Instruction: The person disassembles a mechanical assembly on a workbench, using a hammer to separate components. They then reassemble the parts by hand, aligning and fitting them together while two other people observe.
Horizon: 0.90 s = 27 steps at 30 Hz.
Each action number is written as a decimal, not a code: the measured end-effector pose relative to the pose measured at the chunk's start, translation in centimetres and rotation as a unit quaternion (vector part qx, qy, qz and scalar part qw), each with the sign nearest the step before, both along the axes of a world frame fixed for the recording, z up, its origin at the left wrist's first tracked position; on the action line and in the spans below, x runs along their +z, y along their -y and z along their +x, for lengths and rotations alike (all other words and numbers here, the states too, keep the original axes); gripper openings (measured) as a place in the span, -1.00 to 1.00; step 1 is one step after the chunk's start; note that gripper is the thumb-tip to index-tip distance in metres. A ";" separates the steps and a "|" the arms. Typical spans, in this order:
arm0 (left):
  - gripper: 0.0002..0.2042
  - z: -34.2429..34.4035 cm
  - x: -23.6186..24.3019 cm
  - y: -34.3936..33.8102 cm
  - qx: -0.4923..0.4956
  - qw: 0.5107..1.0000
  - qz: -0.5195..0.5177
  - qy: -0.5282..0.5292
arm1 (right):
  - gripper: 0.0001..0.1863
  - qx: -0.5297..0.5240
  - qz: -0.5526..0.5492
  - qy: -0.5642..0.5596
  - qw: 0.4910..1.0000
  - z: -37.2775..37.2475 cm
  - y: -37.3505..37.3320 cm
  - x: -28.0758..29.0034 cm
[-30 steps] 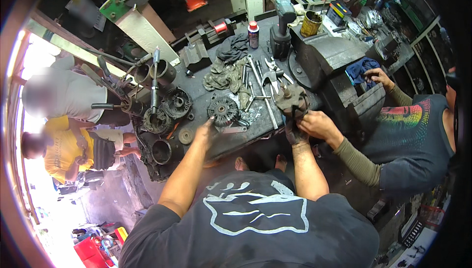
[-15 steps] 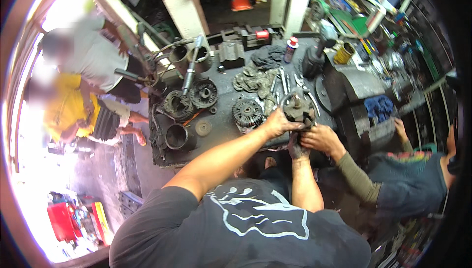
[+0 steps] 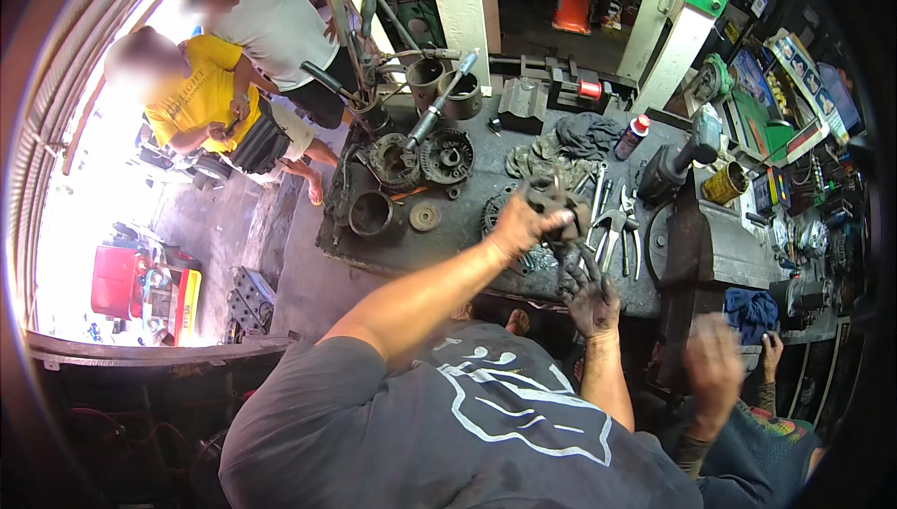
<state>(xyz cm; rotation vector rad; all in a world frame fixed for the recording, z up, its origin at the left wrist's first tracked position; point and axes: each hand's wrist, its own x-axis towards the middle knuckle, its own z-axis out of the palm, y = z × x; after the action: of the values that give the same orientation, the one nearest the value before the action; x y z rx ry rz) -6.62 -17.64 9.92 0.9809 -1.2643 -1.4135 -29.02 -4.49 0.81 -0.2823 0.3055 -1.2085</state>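
Grime-blackened right hand [image 3: 590,298] now opens by near edge of grey desk [image 3: 461,219], apparently leaving only closed grip of left hand [image 3: 523,227] supporting round dark-metal rotor [image 3: 573,205].

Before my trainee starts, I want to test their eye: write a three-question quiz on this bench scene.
1. What does the person's left hand hold?
2. True or false: the dirt-smudged right hand is open.
3. Which is nearest the flat, round, brownish disc? A) yellow open-topped can; B) dark open-topped metal cylinder; C) red-capped spray can.

Key: 1. A dark, chunky metal part. 2. True. 3. B.
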 end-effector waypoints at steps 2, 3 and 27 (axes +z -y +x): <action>-0.29 1.9 1.4 1.9 -0.043 0.998 0.047 0.012 | -0.11 0.022 -0.007 -0.043 0.999 -0.6 1.3 1.4; -0.39 2.3 2.3 3.6 0.007 0.990 0.005 0.140 | -0.11 0.025 -0.020 -0.059 0.998 -0.9 1.9 1.9; 0.17 3.8 -3.5 15.0 0.072 0.773 0.050 0.628 | -0.68 0.038 -0.132 -0.736 0.663 -2.8 2.4 2.5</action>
<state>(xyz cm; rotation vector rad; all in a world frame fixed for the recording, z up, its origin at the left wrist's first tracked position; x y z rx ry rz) -2.85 -32.68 6.47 2.2191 -1.9441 -0.5644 -31.78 -6.89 3.35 -1.5302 1.5098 -0.6625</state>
